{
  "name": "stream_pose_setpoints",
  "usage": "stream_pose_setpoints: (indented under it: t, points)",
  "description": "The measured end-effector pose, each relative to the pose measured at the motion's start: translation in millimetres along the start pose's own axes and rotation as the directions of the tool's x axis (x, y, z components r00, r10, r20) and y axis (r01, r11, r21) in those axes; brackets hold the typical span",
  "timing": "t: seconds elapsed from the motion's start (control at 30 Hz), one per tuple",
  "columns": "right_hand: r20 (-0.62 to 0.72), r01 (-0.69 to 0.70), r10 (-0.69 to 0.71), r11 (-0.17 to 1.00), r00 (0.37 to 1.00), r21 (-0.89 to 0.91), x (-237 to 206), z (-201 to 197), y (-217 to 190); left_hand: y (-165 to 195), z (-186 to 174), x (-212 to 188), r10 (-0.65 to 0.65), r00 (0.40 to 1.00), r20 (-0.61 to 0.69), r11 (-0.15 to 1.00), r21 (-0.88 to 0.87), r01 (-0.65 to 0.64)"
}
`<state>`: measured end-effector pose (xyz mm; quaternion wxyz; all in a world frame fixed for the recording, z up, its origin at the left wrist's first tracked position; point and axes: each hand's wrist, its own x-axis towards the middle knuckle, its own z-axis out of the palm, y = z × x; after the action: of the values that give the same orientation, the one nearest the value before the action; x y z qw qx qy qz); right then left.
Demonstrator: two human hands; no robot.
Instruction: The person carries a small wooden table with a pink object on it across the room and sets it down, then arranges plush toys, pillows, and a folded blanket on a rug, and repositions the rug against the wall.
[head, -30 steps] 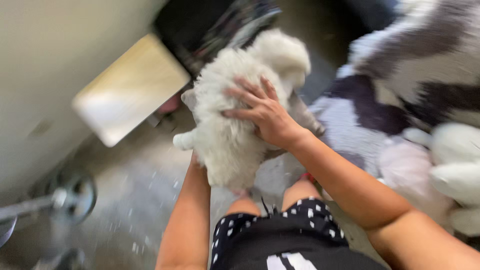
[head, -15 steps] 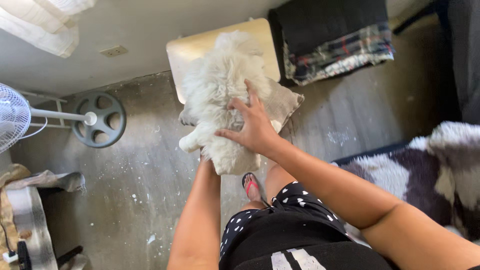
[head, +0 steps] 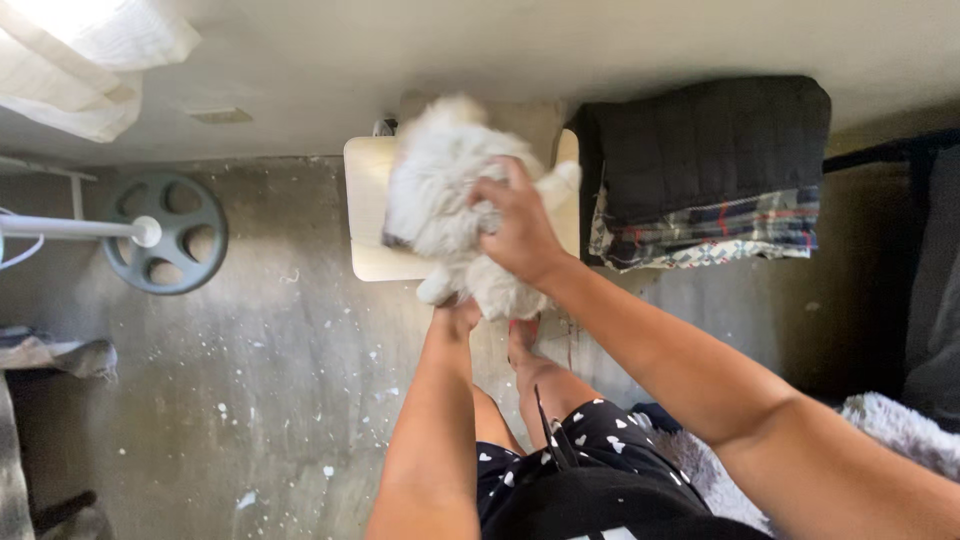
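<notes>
Both hands are gripping a fluffy white plush toy (head: 450, 190), holding it up right over the pale square stool (head: 365, 215). The right hand (head: 515, 225) is closing its fingers into the fur on top, while the left hand (head: 458, 312) is mostly hiding underneath, so can't tell its grip. Folded dark quilted blanket (head: 705, 150) is sitting just right of the stool.

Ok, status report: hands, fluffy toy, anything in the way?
Right hand grips fluffy white plush toy. Left hand supports underneath. Pale square stool directly below.
</notes>
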<state>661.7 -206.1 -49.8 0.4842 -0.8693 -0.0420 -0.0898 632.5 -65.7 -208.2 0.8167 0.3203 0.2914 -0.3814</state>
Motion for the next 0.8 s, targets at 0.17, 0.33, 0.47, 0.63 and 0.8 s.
stream_pose_setpoints:
  t: [0.17, 0.33, 0.47, 0.63, 0.8]
  points:
    - [-0.071, -0.137, 0.132, 0.988, 0.989, -0.071, -15.8, -15.2, 5.5, 14.4, -15.2, 3.8, -0.148, 0.989, 0.008, 0.988, -0.052, 0.148]
    - [-0.211, -0.100, 0.071, 0.986, 0.975, -0.132, -14.0, -16.3, -18.1, 43.0, -19.0, 30.0, 0.051, 0.954, 0.296, 0.990, -0.140, -0.009]
    - [-0.332, -0.082, 0.025, 0.984, 0.943, -0.160, -9.9, -1.7, -23.2, 97.5, -16.9, 72.0, 0.292, 0.773, 0.563, 0.799, 0.301, -0.521]
    - [-0.283, -0.223, 0.172, 0.962, 0.944, -0.156, -6.8, 43.2, 33.9, 138.8, -24.9, 65.6, -0.037, 0.996, 0.076, 0.931, 0.365, 0.006]
    - [0.094, -0.444, 0.480, 0.858, 0.872, -0.258, -26.4, 75.8, 99.3, 131.8, -29.3, 48.6, -0.026, 0.961, -0.276, 0.706, 0.675, 0.213]
